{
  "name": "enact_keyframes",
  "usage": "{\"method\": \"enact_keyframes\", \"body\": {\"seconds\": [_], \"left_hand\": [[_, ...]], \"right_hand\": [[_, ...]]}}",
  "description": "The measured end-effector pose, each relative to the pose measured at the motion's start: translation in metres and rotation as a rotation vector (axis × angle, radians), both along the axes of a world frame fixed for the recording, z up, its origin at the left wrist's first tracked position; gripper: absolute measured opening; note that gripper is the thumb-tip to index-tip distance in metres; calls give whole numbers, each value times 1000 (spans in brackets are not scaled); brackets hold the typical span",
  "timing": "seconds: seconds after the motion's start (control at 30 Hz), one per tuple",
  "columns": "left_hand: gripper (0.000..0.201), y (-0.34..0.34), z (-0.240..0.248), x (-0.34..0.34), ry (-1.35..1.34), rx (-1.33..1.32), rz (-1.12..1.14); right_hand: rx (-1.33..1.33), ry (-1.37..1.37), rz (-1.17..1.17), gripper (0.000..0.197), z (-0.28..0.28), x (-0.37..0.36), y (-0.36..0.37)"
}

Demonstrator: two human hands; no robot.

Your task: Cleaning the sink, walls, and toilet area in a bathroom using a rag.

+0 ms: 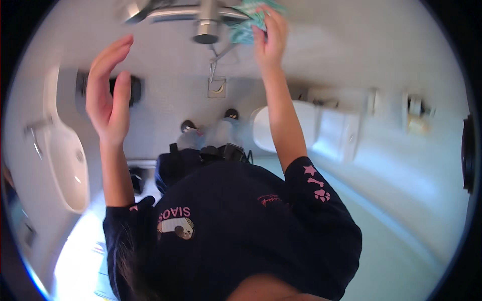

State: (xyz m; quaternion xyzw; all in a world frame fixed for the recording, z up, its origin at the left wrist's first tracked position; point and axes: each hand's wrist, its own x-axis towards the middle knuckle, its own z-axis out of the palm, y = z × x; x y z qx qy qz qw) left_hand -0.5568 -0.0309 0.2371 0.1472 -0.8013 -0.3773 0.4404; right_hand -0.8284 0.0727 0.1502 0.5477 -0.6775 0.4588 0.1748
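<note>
My right hand (271, 44) is raised at the top of the view, closed on a teal-and-white cloth (243, 33). The cloth lies against the right end of a chrome wall-mounted mixer tap (206, 31), partly covering it. Both tap and cloth look somewhat blurred. To the left of the tap, my left hand (109, 98) is held up in the air with nothing in it. Its thumb stands apart from the fingers, and it touches nothing.
A white washbasin (70, 168) is on the left wall, with a dark object (135, 91) beyond it. A white toilet (287, 126) stands at the right, under my right forearm. A square floor drain (217, 88) lies below the tap. Fittings (416, 113) line the right wall.
</note>
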Motion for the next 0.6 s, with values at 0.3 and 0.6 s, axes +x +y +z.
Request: {"method": "enact_keyframes", "body": {"seconds": [0.3, 0.6], "left_hand": [[29, 86, -45, -107, -80, -5, -582], [31, 98, -103, -272, -97, -810, -425]], "right_hand": [[-1509, -1863, 604, 43, -181, 47, 237], [-1647, -1218, -755, 50, -243, -7, 503]]}}
